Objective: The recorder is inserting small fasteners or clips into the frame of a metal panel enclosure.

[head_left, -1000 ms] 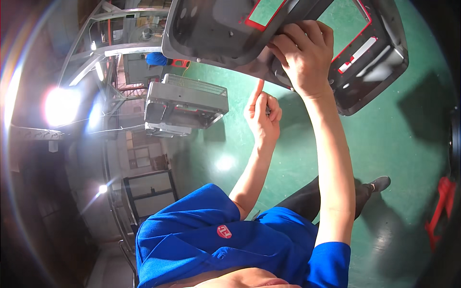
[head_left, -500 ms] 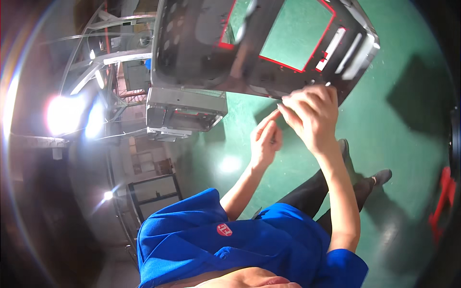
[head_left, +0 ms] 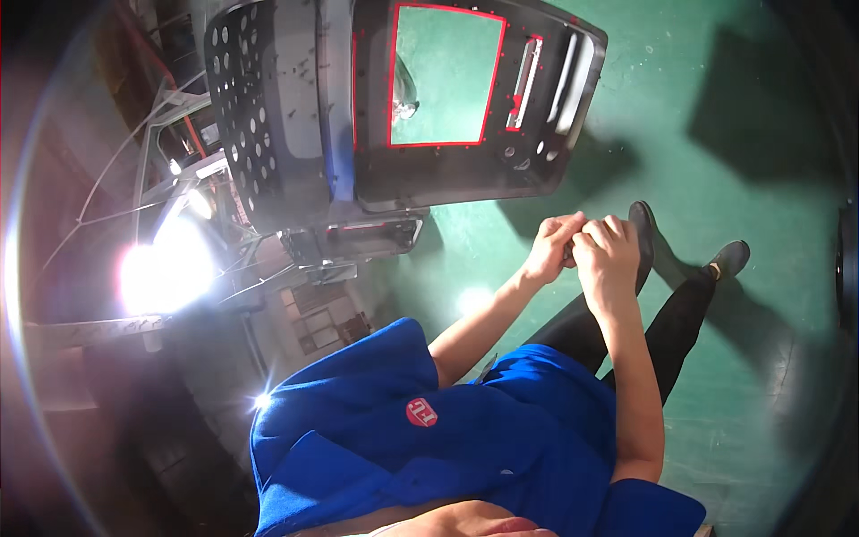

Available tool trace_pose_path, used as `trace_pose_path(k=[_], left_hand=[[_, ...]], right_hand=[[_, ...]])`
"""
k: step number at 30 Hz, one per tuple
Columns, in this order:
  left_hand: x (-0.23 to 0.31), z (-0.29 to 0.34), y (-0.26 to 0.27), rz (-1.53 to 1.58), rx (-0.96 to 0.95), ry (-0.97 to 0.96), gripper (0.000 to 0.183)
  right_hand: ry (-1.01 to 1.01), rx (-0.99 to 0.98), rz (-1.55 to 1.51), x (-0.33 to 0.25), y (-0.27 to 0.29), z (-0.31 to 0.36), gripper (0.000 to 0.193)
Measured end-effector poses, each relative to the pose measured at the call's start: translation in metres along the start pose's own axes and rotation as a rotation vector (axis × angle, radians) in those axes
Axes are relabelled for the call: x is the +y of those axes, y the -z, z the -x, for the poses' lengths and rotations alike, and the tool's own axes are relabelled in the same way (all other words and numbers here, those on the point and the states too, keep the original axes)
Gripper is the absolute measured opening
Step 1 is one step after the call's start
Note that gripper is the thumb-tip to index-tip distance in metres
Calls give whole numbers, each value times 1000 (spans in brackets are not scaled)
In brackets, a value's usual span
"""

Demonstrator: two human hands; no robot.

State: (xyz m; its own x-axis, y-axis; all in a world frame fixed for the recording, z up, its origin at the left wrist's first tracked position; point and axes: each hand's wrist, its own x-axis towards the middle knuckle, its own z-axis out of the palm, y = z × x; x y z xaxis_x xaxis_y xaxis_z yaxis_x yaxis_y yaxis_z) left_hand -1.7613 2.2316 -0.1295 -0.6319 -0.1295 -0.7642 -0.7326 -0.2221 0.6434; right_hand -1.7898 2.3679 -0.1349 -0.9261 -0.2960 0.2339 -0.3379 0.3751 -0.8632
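Note:
My left hand [head_left: 549, 251] and my right hand [head_left: 608, 261] meet in front of my body, over the green floor. Both have curled fingers, with the fingertips touching or nearly so. Something small and dark may lie between them, but the fingers hide it. Just beyond hangs a large dark grey panel [head_left: 447, 174], apart from both hands. Red edging [head_left: 438, 146] runs around its big rectangular window and a narrow slot [head_left: 528, 85]. Rows of round holes mark its left part [head_left: 237, 116].
Behind the large panel hangs a second, smaller grey panel [head_left: 376, 234]. Metal framing [head_left: 170, 116] and a bright lamp [head_left: 165, 273] stand at the left. My shoes [head_left: 732, 258] rest on the green floor [head_left: 716, 403]. A dark shadow falls at the upper right.
Both hands have drawn away from the panel's lower edge and come together. The left has shifted right, the right downward. The panel now appears farther left and turned, showing its perforated side.

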Motion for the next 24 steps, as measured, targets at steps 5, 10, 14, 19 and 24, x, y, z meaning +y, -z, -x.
trace_pose_path(k=[5,10,14,19,24], left_hand=[[-3,-36,-58,199,-72,85,30],[-17,-58,-73,248,-154,168,30],[5,-82,-45,97,23,-2,27],[-4,-130,39,-338,502,-296,30],[-30,-157,78,-1009,494,-381,31]], right_hand=[[-24,25,16,42,35,-5,9],[-91,42,-57,65,59,-9,15],[-346,116,-318,76,75,-26,11],[-544,183,-527,113,42,-50,8],[-721,307,-709,133,-11,-86,10]])
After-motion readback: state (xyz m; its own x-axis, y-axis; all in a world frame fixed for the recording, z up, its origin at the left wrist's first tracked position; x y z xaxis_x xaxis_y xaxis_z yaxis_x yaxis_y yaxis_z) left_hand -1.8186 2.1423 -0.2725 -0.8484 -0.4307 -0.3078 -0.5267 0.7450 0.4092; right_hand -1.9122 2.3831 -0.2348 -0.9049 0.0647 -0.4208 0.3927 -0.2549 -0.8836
